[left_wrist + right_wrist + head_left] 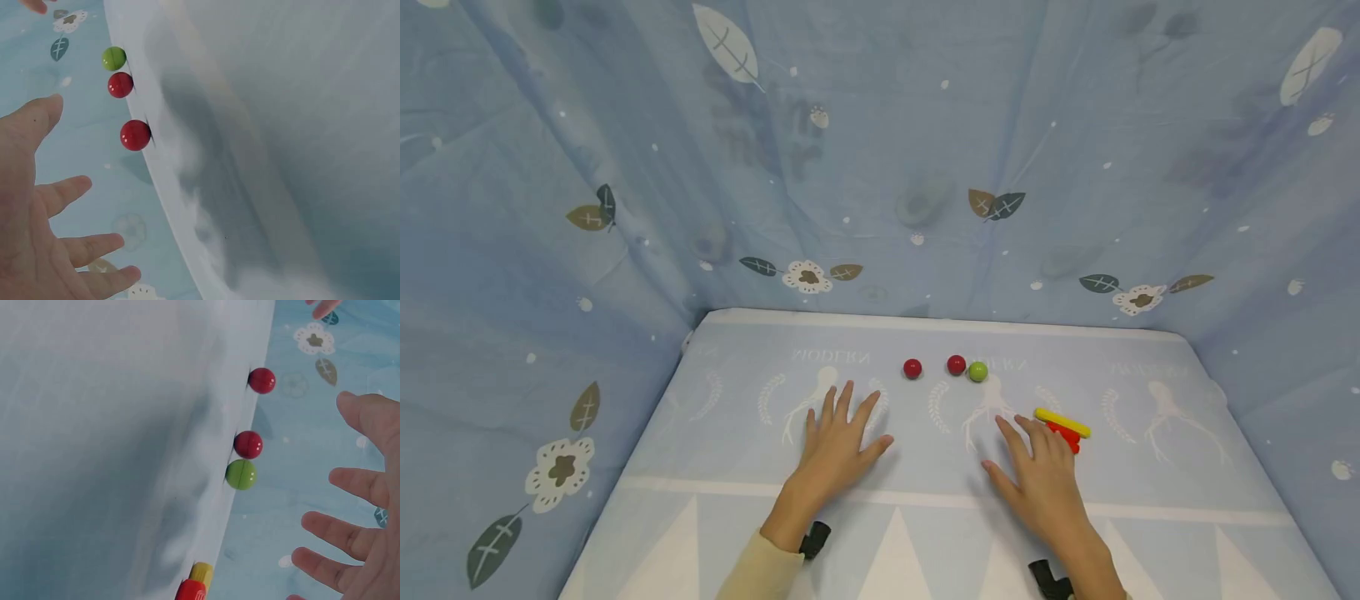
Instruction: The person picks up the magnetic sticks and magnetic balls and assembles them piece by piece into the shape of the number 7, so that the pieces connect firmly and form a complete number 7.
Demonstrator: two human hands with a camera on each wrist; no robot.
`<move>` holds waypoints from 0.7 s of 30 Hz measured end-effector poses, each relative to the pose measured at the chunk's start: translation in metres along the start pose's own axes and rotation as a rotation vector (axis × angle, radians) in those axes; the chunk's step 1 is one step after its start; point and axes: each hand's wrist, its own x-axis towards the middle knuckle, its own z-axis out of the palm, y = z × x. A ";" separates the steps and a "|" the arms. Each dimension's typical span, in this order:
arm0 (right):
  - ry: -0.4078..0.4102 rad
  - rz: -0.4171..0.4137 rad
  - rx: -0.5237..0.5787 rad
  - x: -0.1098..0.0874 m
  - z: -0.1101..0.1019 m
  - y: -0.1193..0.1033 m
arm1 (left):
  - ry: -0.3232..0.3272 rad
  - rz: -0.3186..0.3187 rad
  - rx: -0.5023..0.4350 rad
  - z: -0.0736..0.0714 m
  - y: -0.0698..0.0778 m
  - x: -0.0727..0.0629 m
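With fingers spread, my left hand is held over the left half of the table, nothing in it. My right hand also has its fingers apart and holds nothing; its outer fingers overlap the red sticks in the head view. A yellow stick lies just behind those red ones. Farther back rest a red ball on its own, then a second red ball right beside a green ball. In the right wrist view, the yellow stick and a red stick show at the bottom edge.
A pale blue patterned cloth covers the table. Blue curtains with leaf and flower prints hang behind it and at both sides. A black wrist camera mount sits under the left wrist, another by the right.
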 end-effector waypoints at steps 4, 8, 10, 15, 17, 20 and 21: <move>0.054 -0.010 0.017 -0.001 0.000 0.005 | 0.012 0.012 -0.036 0.002 -0.001 0.013; 0.093 0.007 0.044 -0.003 0.001 0.010 | 0.013 0.011 -0.096 0.004 -0.002 0.027; 0.110 0.017 0.055 -0.003 0.001 0.014 | 0.009 0.007 -0.129 0.006 -0.003 0.034; 0.144 0.035 0.090 -0.004 -0.001 0.023 | 0.005 -0.005 -0.203 0.012 -0.002 0.052; 0.153 0.050 0.123 -0.005 -0.002 0.027 | 0.004 -0.011 -0.243 0.015 -0.002 0.059; 0.166 0.077 0.190 -0.006 -0.003 0.032 | 0.002 -0.020 -0.319 0.019 -0.001 0.069; 0.171 0.086 0.210 -0.006 -0.003 0.034 | -0.001 -0.024 -0.339 0.020 -0.001 0.072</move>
